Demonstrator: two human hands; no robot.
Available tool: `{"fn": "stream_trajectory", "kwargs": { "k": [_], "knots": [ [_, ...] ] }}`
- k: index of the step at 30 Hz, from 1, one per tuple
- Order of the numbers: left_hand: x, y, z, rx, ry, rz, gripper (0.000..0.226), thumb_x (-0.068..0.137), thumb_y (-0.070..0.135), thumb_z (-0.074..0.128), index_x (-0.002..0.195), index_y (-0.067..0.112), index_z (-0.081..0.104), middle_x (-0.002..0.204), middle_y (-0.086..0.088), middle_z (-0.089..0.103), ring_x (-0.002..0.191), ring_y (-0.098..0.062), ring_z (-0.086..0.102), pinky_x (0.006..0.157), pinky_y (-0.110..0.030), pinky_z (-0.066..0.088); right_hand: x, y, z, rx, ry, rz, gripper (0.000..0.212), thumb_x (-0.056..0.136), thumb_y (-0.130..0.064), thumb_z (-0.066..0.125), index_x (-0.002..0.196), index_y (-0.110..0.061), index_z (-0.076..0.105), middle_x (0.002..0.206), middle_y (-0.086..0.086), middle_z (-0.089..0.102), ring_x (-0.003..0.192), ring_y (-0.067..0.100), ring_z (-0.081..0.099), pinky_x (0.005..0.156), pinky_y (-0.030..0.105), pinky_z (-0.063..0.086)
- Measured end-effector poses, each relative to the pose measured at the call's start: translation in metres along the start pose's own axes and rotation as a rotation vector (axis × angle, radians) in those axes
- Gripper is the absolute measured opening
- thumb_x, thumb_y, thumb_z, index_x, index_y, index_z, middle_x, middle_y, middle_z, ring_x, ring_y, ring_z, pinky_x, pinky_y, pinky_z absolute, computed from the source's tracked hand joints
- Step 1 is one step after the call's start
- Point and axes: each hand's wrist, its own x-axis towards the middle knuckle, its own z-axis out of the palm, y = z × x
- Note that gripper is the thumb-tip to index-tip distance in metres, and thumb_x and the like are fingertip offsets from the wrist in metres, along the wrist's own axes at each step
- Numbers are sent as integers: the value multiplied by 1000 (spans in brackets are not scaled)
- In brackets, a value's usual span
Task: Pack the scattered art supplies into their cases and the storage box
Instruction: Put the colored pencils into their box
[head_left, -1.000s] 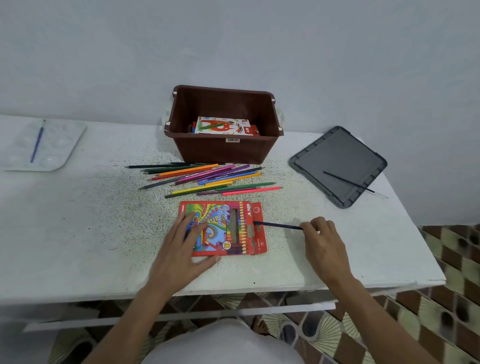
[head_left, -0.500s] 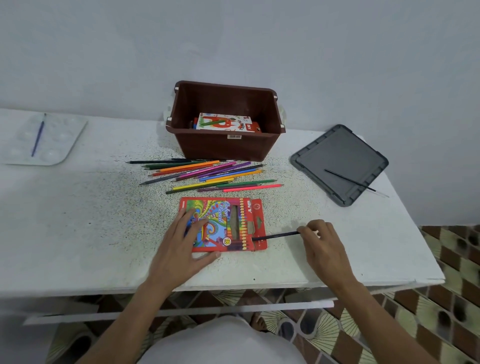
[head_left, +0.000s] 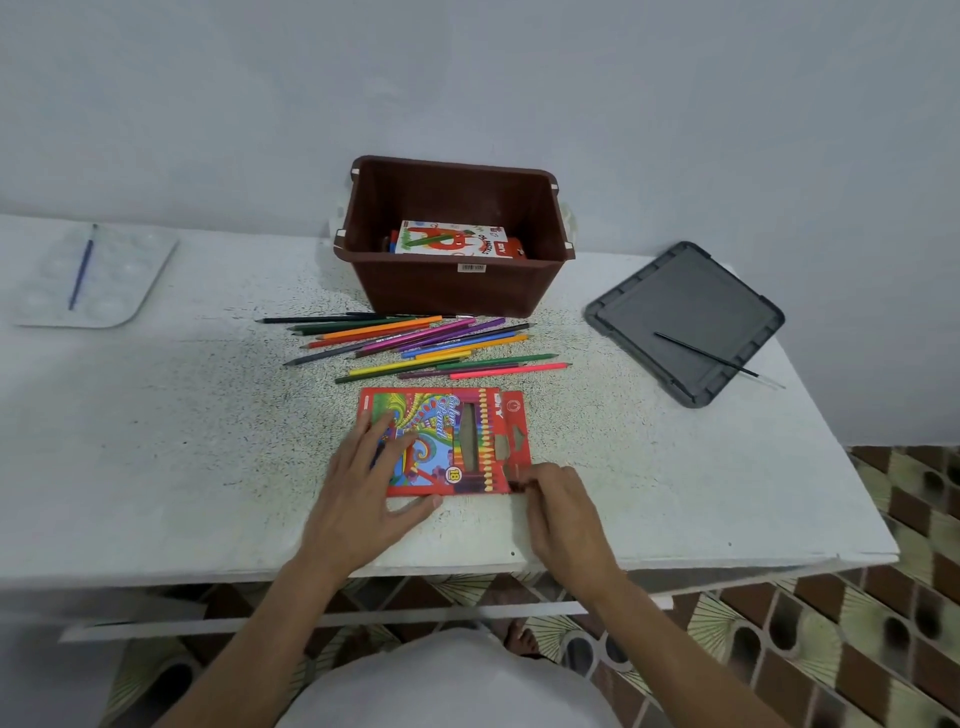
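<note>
A red colour-pencil case (head_left: 470, 415) lies flat near the table's front edge. My left hand (head_left: 363, 499) rests on its left half with straight, spread fingers and the thumb at its near edge. My right hand (head_left: 561, 514) is at the case's near right corner, fingertips pinching the end of a dark pencil (head_left: 515, 486) that is almost wholly inside the case. Several loose coloured pencils (head_left: 415, 343) lie in a fan behind the case. Beyond them stands the brown storage box (head_left: 457, 293) with a pastel pack (head_left: 452, 241) inside.
A grey box lid (head_left: 691, 306) lies at the right with a thin black brush (head_left: 711, 356) across it. A white paint palette (head_left: 124, 280) with a blue brush (head_left: 81, 267) sits at the far left. The table's front edge runs just under my wrists.
My right hand moved left to the case's corner, sliding the dark pencil into the case until only its end shows. My left hand stayed on the case.
</note>
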Motion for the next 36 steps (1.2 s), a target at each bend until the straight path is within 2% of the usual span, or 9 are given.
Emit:
{"fn": "stream_trajectory", "kwargs": {
  "k": [3,7,14,20,24,26,30,33,36],
  "knots": [
    [-1,0,0,39,25,13,73,80,74,51,137,29,49,157,1,27,150,-17,5,118,-48,14,3,3,-2,116,34,121,16,97,-7,47,103,-20,54,98,-5,59,89,10,55,72,21,43],
    [-1,-1,0,40,22,4,73,80,76,47,139,32,48,158,2,26,150,-19,7,117,-52,20,15,7,-6,146,25,141,19,96,-3,54,107,-18,58,103,-3,60,89,8,59,73,26,51],
    [-1,1,-1,28,-20,-34,75,80,77,46,142,35,44,160,6,21,151,-14,0,115,-46,18,25,16,-8,14,-98,-36,21,89,-3,66,108,-11,71,107,1,52,88,6,55,77,3,41],
    [-1,2,-2,22,-6,-44,72,80,76,47,140,36,46,160,7,21,150,-12,0,115,-42,17,26,16,-5,17,-72,-86,18,90,-3,62,104,-10,70,104,6,53,88,-2,47,76,-2,36],
    [0,2,-1,5,-3,-39,71,81,75,49,140,35,46,160,7,20,151,-12,-1,114,-44,20,31,17,-9,75,-104,-11,25,93,-6,51,109,-9,70,104,1,53,87,-1,53,76,3,41],
    [0,2,-1,-3,7,-34,71,81,74,51,140,35,47,160,7,20,151,-13,0,114,-42,21,38,18,-14,81,-92,24,31,92,-8,45,114,-8,68,101,3,57,86,6,56,73,9,44],
    [0,1,0,17,13,-22,72,81,74,49,140,33,47,160,7,22,151,-15,3,115,-43,21,61,26,-28,15,-64,120,28,95,0,49,116,-7,66,99,6,60,83,14,56,69,22,42],
    [0,1,1,7,20,-19,72,81,73,51,139,32,49,159,6,24,151,-15,5,114,-42,21,84,34,-36,-72,-61,138,30,97,-1,49,123,-7,63,111,7,59,84,14,57,71,22,44],
    [1,1,0,-9,19,-21,71,81,72,52,139,33,48,159,6,24,151,-15,4,114,-44,24,107,40,-41,-221,-89,121,38,99,-6,46,136,-11,54,135,8,52,103,22,60,82,32,52]
  ]
}}
